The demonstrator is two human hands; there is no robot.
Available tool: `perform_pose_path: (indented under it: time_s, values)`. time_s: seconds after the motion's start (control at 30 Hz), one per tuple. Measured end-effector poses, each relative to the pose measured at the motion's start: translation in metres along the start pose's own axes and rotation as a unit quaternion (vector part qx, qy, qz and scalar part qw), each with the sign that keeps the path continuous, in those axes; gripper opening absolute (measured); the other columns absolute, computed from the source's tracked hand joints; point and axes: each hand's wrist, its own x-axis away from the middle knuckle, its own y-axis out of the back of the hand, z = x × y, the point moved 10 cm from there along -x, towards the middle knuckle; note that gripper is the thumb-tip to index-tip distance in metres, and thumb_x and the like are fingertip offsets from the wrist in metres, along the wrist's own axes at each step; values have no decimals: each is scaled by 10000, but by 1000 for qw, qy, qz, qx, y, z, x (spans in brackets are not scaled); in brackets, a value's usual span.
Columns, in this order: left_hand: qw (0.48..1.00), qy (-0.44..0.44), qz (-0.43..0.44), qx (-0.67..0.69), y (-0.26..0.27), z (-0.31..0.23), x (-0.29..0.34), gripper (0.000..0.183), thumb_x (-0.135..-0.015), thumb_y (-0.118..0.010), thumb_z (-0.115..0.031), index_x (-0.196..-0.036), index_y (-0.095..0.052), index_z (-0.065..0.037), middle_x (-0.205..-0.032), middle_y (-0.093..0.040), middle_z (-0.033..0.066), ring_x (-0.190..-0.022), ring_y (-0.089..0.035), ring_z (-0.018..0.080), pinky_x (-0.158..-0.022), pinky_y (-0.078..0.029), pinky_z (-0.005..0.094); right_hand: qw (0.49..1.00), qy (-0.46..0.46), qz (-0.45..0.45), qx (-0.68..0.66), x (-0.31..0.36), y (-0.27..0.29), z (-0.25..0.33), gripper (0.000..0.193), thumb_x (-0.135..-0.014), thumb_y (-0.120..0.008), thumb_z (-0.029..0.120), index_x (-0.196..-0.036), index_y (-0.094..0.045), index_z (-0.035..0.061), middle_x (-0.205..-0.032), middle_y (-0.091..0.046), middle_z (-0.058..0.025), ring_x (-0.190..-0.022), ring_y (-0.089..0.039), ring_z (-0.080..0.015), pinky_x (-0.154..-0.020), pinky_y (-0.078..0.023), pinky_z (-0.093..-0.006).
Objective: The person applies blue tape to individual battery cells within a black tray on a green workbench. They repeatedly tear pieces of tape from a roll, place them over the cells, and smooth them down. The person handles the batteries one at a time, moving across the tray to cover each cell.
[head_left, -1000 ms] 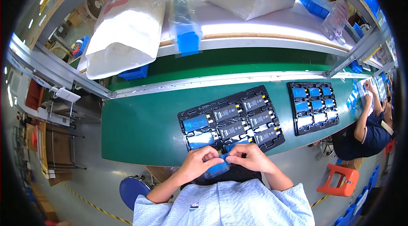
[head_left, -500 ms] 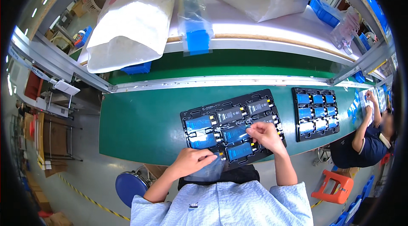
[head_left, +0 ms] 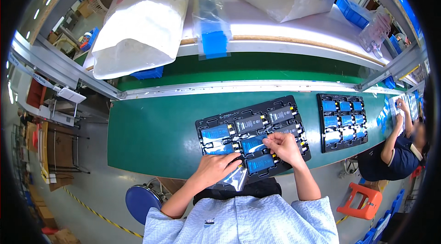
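A black plastic tray (head_left: 213, 121) lies tilted on the green bench, holding several flat battery packs in its pockets. Some, like the grey battery (head_left: 249, 124) in the far row, look bare; others carry a shiny blue film. My right hand (head_left: 284, 146) pinches the right end of the blue film (head_left: 252, 144) on the middle battery. Beside the tray's near left corner, my left hand (head_left: 215, 169) is closed over a clear plastic sheet (head_left: 238, 178), which hangs at the bench edge; its fingertips partly hide the battery below them.
Another black tray (head_left: 325, 144) of blue-covered batteries sits to the right. Beyond it a co-worker (head_left: 398, 154) works at the same bench (head_left: 151, 129). White bags (head_left: 138, 37) rest on the shelf above. A blue stool (head_left: 142, 203) and an orange stool (head_left: 360, 200) stand on the floor.
My left hand has moved slightly up and right, and the clear sheet under it has tilted and shines more. The right hand has shifted a little left along the middle battery, still pinching.
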Motion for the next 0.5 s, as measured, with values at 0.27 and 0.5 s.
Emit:
perform_pose_path:
  time_s: [0.27, 0.5]
  values:
    - [1000, -25, -18, -3, 0, -4, -5, 258, -863, -672, -293, -1021, -716, -94, -787, -712, 73, -663, -679, 234, -592, -527, 347, 1000, 18, -6, 13, 2, 0, 4, 219, -865, -711, 187, -855, -696, -31, -605, -632, -20, -529, -587, -63, -492, -456, -238]
    - [995, -50, 12, -85, -9, -12, -10, 263, -888, -641, -295, -1066, -709, -115, -636, -659, 40, -544, -641, 203, -468, -478, 336, 999, 17, -16, 24, 3, 1, 6, 221, -860, -713, 194, -849, -702, -26, -599, -637, -35, -526, -598, -75, -492, -460, -245]
